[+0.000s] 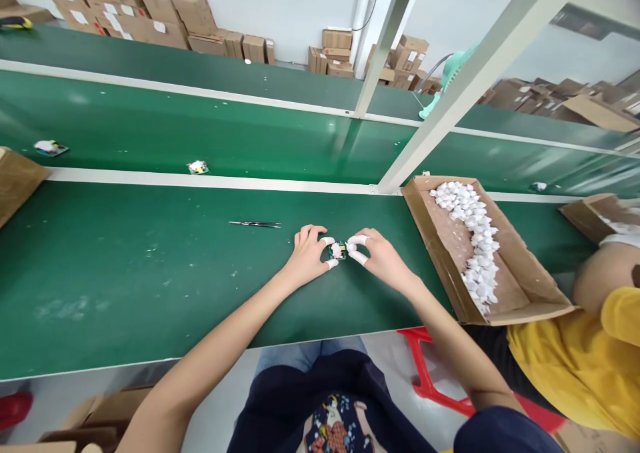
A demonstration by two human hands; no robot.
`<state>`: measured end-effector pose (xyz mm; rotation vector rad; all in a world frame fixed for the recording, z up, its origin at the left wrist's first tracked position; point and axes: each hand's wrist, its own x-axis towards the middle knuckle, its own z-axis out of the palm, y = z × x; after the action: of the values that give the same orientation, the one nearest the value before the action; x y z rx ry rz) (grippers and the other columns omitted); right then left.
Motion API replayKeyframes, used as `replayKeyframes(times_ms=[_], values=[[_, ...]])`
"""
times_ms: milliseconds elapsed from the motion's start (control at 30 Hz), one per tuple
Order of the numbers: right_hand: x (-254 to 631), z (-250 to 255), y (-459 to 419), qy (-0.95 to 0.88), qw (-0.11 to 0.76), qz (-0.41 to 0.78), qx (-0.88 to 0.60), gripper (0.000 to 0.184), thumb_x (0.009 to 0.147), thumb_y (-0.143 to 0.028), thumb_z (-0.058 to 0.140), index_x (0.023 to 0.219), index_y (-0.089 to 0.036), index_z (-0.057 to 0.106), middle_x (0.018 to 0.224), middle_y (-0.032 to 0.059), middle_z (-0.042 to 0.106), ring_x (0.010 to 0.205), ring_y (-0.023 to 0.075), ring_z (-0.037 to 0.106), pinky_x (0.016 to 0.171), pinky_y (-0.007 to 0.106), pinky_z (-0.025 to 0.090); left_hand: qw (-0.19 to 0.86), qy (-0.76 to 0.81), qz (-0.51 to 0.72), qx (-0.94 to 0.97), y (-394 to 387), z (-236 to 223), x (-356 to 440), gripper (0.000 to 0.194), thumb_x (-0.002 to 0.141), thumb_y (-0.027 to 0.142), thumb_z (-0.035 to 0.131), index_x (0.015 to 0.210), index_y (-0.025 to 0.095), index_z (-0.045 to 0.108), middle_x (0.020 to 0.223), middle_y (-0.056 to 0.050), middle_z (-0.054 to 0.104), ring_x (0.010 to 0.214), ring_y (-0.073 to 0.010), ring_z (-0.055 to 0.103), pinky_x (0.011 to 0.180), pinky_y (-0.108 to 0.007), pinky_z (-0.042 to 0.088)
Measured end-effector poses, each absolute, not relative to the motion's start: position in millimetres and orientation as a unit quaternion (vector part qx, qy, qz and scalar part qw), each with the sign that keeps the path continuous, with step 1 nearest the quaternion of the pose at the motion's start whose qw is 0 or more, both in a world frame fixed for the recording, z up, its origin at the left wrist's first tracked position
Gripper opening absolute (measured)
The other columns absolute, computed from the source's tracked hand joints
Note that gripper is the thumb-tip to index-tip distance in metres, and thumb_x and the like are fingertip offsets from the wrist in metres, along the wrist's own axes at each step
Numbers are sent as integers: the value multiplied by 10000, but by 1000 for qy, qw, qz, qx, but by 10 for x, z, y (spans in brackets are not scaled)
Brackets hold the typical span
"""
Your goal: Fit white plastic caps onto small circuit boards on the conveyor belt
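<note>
Both my hands meet on the green table top around a small green and white part. My left hand pinches it from the left, with white finger cots on thumb and forefinger. From the right, my right hand pinches the same part, also wearing white cots. The part is too small to make out in detail. Black tweezers lie on the table to the left of my left hand.
An open cardboard box with several small white pieces sits at the right. A person in a yellow shirt sits beside it. White frame posts rise behind. A green conveyor belt carries small items. Cartons are stacked at the back.
</note>
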<state>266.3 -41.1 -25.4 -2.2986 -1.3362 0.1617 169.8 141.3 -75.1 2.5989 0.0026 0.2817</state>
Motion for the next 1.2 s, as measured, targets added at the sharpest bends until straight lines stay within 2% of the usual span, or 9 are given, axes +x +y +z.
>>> replayKeyframes(times_ms=[233, 333, 467, 533, 600, 733, 967, 1100, 1200], values=[[2616, -445, -300, -524, 169, 51, -833, 251, 933, -335, 495, 1073, -168, 619, 1057, 98, 590, 933, 232, 494, 815, 362, 431, 253, -3, 103, 962, 1407, -782, 1698, 373, 772, 368, 640, 1101, 195, 622, 1299, -97, 445, 1235, -295, 290, 984, -451, 300], [2605, -477, -330, -506, 250, 87, -821, 258, 940, -362, 484, 1068, -199, 637, 1056, 76, 584, 936, 206, 510, 817, 335, 433, 259, -7, 97, 961, 1394, -779, 1693, 380, 763, 372, 651, 1097, 191, 627, 1296, -96, 447, 1235, -295, 291, 985, -449, 299], [2738, -549, -309, -407, 325, 202, -829, 338, 856, -424, 592, 1098, -190, 613, 872, 29, 571, 657, 122, 499, 635, 264, 414, 266, -10, 85, 960, 1381, -762, 1693, 386, 743, 350, 668, 1090, 184, 631, 1289, -97, 454, 1236, -295, 295, 987, -450, 296], [2819, -559, -259, -376, 284, 268, -840, 401, 799, -439, 632, 1074, -152, 584, 759, 6, 561, 585, 112, 470, 571, 253, 370, 268, -10, 81, 960, 1381, -761, 1698, 388, 736, 338, 670, 1091, 185, 631, 1292, -98, 453, 1239, -299, 295, 985, -454, 297], [2862, -550, -196, -374, 220, 312, -845, 303, 787, -413, 627, 899, -140, 562, 672, -3, 551, 573, 118, 476, 540, 248, 323, 268, -13, 83, 960, 1382, -769, 1702, 390, 732, 330, 670, 1090, 180, 629, 1289, -98, 453, 1239, -298, 295, 983, -453, 298], [2840, -507, -114, -375, 147, 284, -870, 280, 772, -361, 625, 733, -162, 432, 632, 16, 560, 562, 128, 487, 504, 246, 287, 258, -23, 102, 960, 1379, -801, 1698, 372, 737, 322, 659, 1074, 165, 633, 1270, -96, 463, 1228, -287, 303, 975, -439, 304], [2957, -484, -161, -280, 337, 509, -741, 270, 871, -394, 529, 981, -163, 441, 669, 26, 625, 526, 149, 595, 476, 242, 483, 252, -15, 95, 963, 1375, -793, 1718, 377, 739, 334, 659, 1080, 176, 638, 1265, -101, 474, 1228, -299, 305, 973, -449, 300], [3020, -553, -126, -269, 325, 507, -751, 167, 859, -284, 523, 940, -158, 448, 605, 23, 614, 478, 154, 588, 430, 229, 477, 258, -18, 100, 961, 1375, -792, 1715, 351, 731, 316, 662, 1046, 163, 636, 1260, -99, 476, 1227, -294, 309, 972, -445, 304], [3002, -541, -97, -266, 328, 509, -750, 206, 869, -338, 518, 950, -160, 454, 592, 24, 610, 453, 150, 577, 415, 223, 468, 263, -18, 109, 958, 1375, -805, 1710, 327, 727, 304, 662, 1017, 154, 636, 1254, -100, 479, 1216, -295, 316, 963, -448, 310]])
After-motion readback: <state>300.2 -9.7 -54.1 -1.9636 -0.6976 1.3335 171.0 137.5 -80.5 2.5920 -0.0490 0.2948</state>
